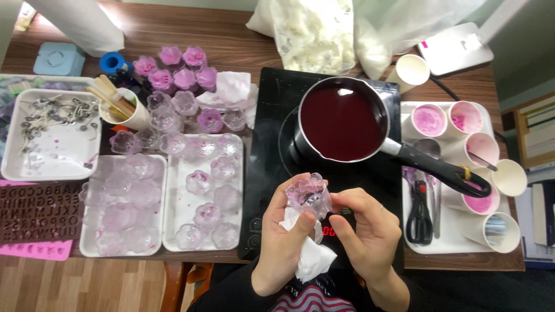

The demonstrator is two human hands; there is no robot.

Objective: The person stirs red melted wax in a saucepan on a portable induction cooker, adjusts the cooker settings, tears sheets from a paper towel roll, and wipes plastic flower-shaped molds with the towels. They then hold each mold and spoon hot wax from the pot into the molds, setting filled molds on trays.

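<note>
Holding a clear flower-shaped cup (309, 195) tilted between both grips, left hand (284, 242) clenched on it with a white tissue (309, 254), right hand (365, 231) pinching its rim, just in front of the pot (341, 121) of dark red liquid.

I have one view only, from the head-worn camera, so no second view shares any part of the scene. It looks steeply down from above the seated person onto the wooden table (231, 34). The hands sit close, low in the picture; the table's far edge runs along the top, and the floor shows at lower left.
</note>
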